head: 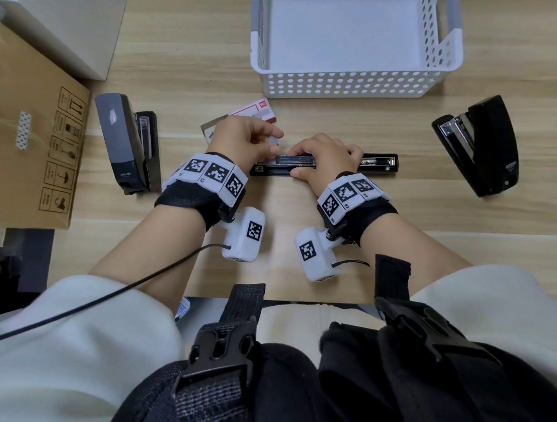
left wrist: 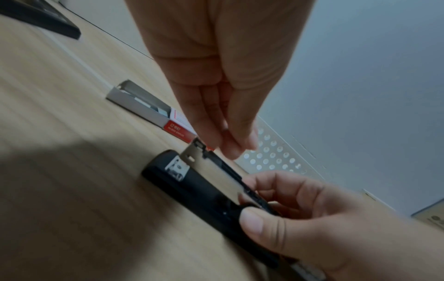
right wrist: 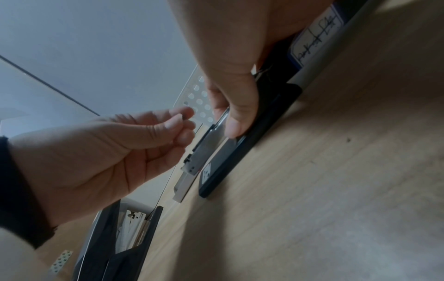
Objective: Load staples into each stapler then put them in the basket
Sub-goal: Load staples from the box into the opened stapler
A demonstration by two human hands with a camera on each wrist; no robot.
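Observation:
A black stapler [head: 378,163] lies opened flat on the wooden table, its metal magazine [left wrist: 211,171] facing up. My right hand [head: 294,163] grips it across the middle, thumb on the near side and fingers on the far side [right wrist: 225,116]. My left hand [head: 274,143] hovers just over the magazine's left end with its fingertips pinched together [left wrist: 230,150]. A small dark piece, apparently staples, shows between its thumb and forefinger [right wrist: 184,117]. An open red and white staple box [head: 254,111] lies just behind the left hand. The white perforated basket [head: 343,82] stands behind with nothing in it.
A grey stapler [head: 127,143] lies on its side at the left, and another black stapler [head: 482,147] lies at the right. A cardboard box [head: 25,143] with a bit of tape sits at the far left. The table's near edge runs under my wrists.

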